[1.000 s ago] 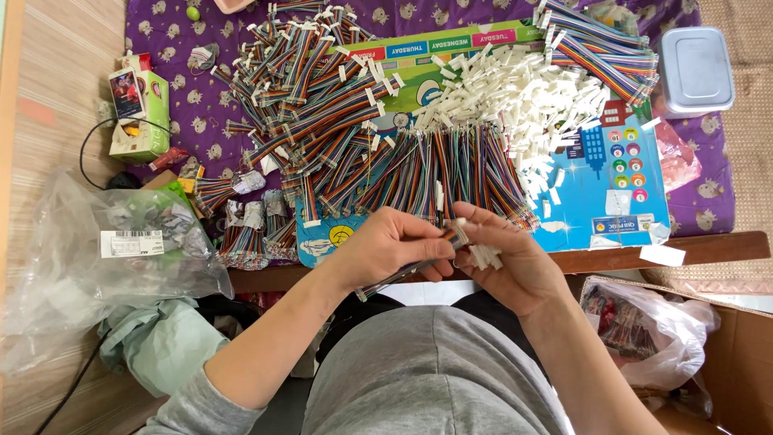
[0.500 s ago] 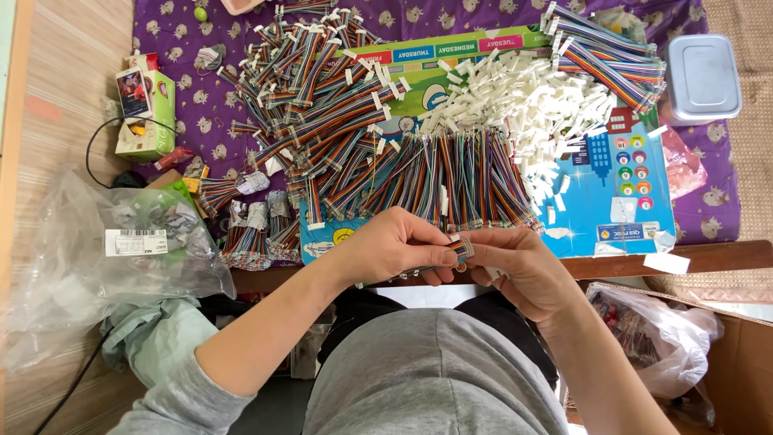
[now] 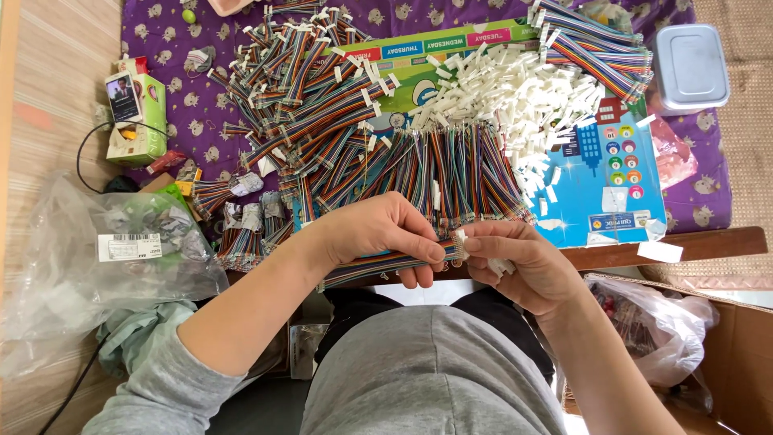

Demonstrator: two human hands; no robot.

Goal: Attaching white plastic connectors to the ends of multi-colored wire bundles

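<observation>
Left hand (image 3: 378, 234) pinches a rainbow ribbon cable (image 3: 378, 266) (multicoloured); right hand (image 3: 523, 262) grips its white connector (image 3: 460, 238).

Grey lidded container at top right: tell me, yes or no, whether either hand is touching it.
No. The grey lidded container sits far off while the left hand and right hand pinch a multicoloured ribbon cable.

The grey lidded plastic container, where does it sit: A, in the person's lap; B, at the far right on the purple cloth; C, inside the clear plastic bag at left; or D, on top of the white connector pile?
B: the grey lidded container sits at the far right on the purple cloth, beyond the white connector pile.
</observation>
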